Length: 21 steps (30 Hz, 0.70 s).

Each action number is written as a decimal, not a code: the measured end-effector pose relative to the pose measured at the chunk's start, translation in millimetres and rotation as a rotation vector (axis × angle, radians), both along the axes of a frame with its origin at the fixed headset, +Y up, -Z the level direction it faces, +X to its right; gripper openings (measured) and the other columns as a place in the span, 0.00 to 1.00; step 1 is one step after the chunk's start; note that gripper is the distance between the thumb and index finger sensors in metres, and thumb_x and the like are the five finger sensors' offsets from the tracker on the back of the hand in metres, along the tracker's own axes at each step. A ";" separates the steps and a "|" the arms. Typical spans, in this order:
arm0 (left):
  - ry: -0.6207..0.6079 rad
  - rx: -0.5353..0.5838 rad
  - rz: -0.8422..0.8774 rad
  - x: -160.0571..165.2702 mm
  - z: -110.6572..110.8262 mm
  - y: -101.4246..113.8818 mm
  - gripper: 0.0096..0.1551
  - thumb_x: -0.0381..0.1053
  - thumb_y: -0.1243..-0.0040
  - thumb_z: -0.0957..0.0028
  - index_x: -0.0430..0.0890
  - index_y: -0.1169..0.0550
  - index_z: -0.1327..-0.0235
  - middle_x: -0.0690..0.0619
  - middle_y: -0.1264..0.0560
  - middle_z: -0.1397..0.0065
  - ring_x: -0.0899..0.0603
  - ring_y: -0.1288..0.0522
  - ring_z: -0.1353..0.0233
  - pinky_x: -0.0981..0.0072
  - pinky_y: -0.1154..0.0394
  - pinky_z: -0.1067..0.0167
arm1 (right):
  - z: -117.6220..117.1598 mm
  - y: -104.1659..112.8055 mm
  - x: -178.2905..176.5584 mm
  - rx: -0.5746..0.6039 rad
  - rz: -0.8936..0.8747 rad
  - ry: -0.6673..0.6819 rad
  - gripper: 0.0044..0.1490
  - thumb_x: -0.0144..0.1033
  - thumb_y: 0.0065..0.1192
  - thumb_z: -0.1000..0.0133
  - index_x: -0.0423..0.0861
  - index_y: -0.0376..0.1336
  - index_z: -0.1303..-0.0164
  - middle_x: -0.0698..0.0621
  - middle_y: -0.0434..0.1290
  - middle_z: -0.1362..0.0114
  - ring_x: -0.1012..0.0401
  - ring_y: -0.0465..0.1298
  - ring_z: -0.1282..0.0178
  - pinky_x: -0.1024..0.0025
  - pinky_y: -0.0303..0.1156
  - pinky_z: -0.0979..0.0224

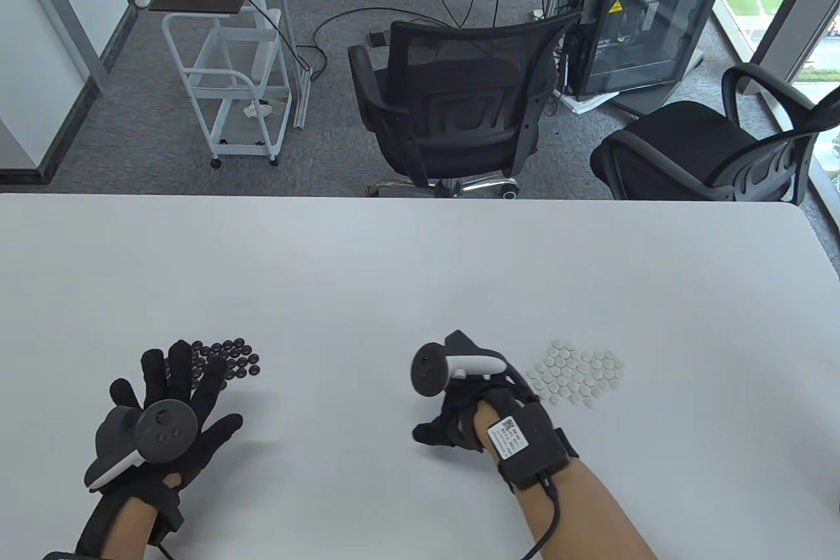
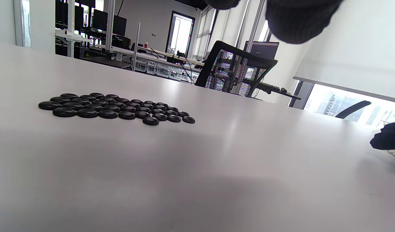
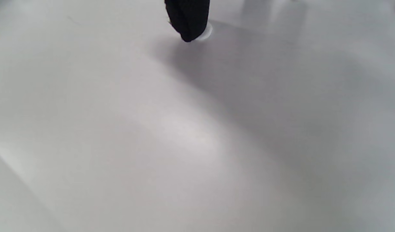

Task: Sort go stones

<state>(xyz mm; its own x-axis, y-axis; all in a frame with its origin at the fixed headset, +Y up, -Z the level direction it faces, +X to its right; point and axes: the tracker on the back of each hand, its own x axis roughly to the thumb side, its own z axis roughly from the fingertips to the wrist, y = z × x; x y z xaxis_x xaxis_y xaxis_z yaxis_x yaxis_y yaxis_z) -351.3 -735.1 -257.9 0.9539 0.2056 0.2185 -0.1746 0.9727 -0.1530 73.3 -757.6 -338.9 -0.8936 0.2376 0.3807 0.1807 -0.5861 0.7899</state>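
Office floor, two mesh chairs (image 1: 453,94) and a white cart (image 1: 230,87) sat beyond the white table (image 1: 420,271). Black stones (image 2: 113,108) lay in a tight flat patch on the near left; white stones (image 1: 577,373) lay in a similar patch on the near right, well apart from the black ones. No mixed stones showed between the piles in the table view.

Left hand (image 1: 170,409) was spread, fingers straight, hovering over or lightly on the near edge of the black patch; contact could not be confirmed. Right hand (image 1: 459,415) sat just left of the white patch, fingers curled under. In the right wrist view one fingertip (image 3: 187,22) pressed on a single white stone (image 3: 206,31) against the table; whether the thumb pinched it could not be told.

Judged step: bringing that last white stone over to its pile. To do it well, slide it flat under the fingertip or get the thumb under its rim before lifting; these discs are slick and low and likely skate away if pushed at an angle. Approach the pile from its left edge and stop short, so the packed rows do not scatter.

Plenty of bare table lay ahead and between the hands. Near edge was close to both wrists, so stones should go away from it.
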 end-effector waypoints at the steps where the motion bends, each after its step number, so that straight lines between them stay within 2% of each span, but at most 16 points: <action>1: 0.000 0.002 -0.001 0.1 0.1 0.0 0.48 0.67 0.56 0.37 0.50 0.56 0.11 0.33 0.78 0.18 0.24 0.82 0.26 0.15 0.78 0.48 | 0.6 -0.2 16.7 -0.001 0.008 -0.041 0.44 0.53 0.41 0.38 0.36 0.62 0.20 0.19 0.30 0.20 0.21 0.25 0.31 0.10 0.31 0.40; 5: 0.000 0.003 -0.005 0.2 -0.2 -0.7 0.48 0.67 0.56 0.37 0.50 0.56 0.11 0.33 0.78 0.18 0.24 0.82 0.26 0.15 0.78 0.48 | 5.7 0.1 86.4 0.006 0.026 -0.212 0.43 0.52 0.41 0.38 0.37 0.62 0.21 0.19 0.30 0.20 0.21 0.24 0.31 0.10 0.30 0.40; 10: 0.002 -0.015 -0.018 1.0 -2.4 -4.7 0.48 0.67 0.56 0.37 0.50 0.56 0.11 0.33 0.78 0.18 0.24 0.82 0.26 0.15 0.78 0.48 | 10.5 -0.4 138.0 0.050 0.054 -0.333 0.44 0.52 0.41 0.38 0.37 0.59 0.18 0.19 0.27 0.21 0.21 0.23 0.32 0.10 0.29 0.40; 14: 0.004 -0.016 -0.029 2.3 -2.2 -5.5 0.48 0.67 0.56 0.37 0.50 0.56 0.11 0.33 0.78 0.18 0.24 0.82 0.26 0.15 0.79 0.48 | 11.4 -4.1 155.2 0.074 0.004 -0.386 0.44 0.52 0.41 0.38 0.37 0.56 0.17 0.19 0.26 0.21 0.21 0.22 0.32 0.10 0.28 0.40; 21: 0.005 -0.015 -0.034 3.9 -1.7 -6.4 0.48 0.67 0.56 0.37 0.50 0.56 0.11 0.33 0.78 0.18 0.24 0.82 0.26 0.15 0.78 0.48 | 8.9 -6.5 157.8 0.114 -0.007 -0.378 0.45 0.52 0.41 0.38 0.36 0.53 0.16 0.18 0.24 0.22 0.21 0.22 0.32 0.10 0.28 0.40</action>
<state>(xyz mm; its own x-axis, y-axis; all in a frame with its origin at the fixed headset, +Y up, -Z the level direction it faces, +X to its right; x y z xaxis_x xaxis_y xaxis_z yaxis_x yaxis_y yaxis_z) -347.4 -741.5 -259.6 0.9616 0.1762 0.2105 -0.1421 0.9756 -0.1673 231.1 -764.1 -330.1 -0.9743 0.2198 0.0491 -0.1153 -0.6740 0.7296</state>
